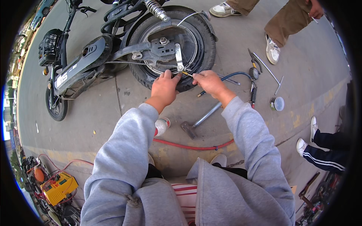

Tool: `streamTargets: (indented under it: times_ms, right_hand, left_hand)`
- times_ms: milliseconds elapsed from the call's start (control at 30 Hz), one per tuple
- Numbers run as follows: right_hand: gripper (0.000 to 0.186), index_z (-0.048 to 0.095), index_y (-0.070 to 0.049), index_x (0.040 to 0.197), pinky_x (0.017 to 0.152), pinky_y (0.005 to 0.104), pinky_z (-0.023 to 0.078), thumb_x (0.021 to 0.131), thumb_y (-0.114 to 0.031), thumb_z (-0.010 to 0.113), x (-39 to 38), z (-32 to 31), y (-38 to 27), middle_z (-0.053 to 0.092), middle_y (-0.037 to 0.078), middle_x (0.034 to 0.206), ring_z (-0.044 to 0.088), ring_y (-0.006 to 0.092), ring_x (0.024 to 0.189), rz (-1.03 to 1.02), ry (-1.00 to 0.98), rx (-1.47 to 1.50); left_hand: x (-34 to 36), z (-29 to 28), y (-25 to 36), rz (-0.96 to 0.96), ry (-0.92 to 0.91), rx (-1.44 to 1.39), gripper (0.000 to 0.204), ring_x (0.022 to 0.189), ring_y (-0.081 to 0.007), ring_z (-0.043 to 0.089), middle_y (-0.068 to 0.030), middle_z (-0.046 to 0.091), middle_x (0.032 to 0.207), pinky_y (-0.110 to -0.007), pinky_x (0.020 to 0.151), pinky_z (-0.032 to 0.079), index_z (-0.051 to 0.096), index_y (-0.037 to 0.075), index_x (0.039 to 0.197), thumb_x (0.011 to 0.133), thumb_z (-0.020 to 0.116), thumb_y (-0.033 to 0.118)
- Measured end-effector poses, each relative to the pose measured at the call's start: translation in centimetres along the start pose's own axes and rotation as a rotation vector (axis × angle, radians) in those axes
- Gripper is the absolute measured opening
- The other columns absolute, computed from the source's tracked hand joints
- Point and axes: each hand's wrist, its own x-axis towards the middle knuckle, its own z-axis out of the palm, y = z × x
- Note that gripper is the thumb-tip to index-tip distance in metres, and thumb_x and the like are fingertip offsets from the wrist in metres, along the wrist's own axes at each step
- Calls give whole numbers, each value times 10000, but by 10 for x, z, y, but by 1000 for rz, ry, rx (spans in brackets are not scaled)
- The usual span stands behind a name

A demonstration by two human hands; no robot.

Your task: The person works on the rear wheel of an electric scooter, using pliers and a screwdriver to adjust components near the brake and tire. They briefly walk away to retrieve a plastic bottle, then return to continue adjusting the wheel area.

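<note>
A dark electric scooter (79, 67) lies on its side, its rear wheel (208, 49) toward me, with a metal brake arm (178, 56) over the hub. My left hand (163, 88) rests at the lower rim beside the arm's end, fingers bent; what they grip, if anything, is hidden. My right hand (209, 83) pinches a thin tool (187, 74) with some yellow on it, pointed at the arm's lower end. Right of it lie a hose with gauge (253, 73), pliers (256, 64) and a T-handle wrench (266, 66).
A mallet (188, 129), bottle (162, 125), red hose (196, 148) and round tin (276, 103) lie between my feet and the scooter. A yellow machine (60, 188) stands lower left. Another person's legs (283, 26) are at upper right; more legs (320, 154) at lower right.
</note>
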Motion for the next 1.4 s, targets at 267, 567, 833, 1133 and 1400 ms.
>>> streamTargets:
  times_ms: [267, 567, 833, 1133, 1400]
  right_hand:
    - [477, 715, 7, 808, 615, 358, 449, 943, -437, 601, -12, -8, 6, 597, 78, 673, 546, 192, 637, -24, 46, -121]
    - [394, 646, 20, 924, 762, 440, 478, 974, -361, 557, -75, -139, 123, 672, 215, 874, 646, 360, 840, 266, 1076, 100]
    - [384, 675, -7, 1001, 769, 343, 456, 997, -367, 540, -44, -106, 87, 639, 111, 883, 565, 180, 823, 66, 591, 84]
    - [237, 644, -28, 1009, 746, 434, 506, 902, -238, 642, -44, -41, 21, 673, 194, 882, 645, 377, 847, -451, 281, -289]
    - [188, 595, -55, 959, 701, 485, 494, 897, -231, 619, -29, -13, 4, 671, 151, 863, 645, 377, 839, -293, 348, -560]
  left_hand:
    - [8, -4, -8, -14, -1, -244, 490, 1020, -335, 617, -147, 612, 1071, -427, 863, 512, 624, 135, 1266, 797, 743, 214]
    - [10, 22, -15, 176, 129, -236, 595, 1177, -392, 508, -196, 539, 1279, -436, 994, 428, 457, 55, 1424, 860, 647, 75]
    - [9, 30, 7, 121, 73, -237, 717, 1319, -427, 404, -259, 397, 1449, -449, 1104, 343, 297, -25, 1478, 859, 648, 67]
    - [12, 44, 17, 32, 126, -557, 655, 1330, -396, 429, -244, 492, 1389, -459, 1120, 308, 351, -61, 1436, 864, 630, 90]
    - [16, 54, 34, 14, 259, -492, 619, 1250, -408, 489, -273, 515, 1343, -418, 1069, 377, 389, -59, 1417, 875, 639, 104]
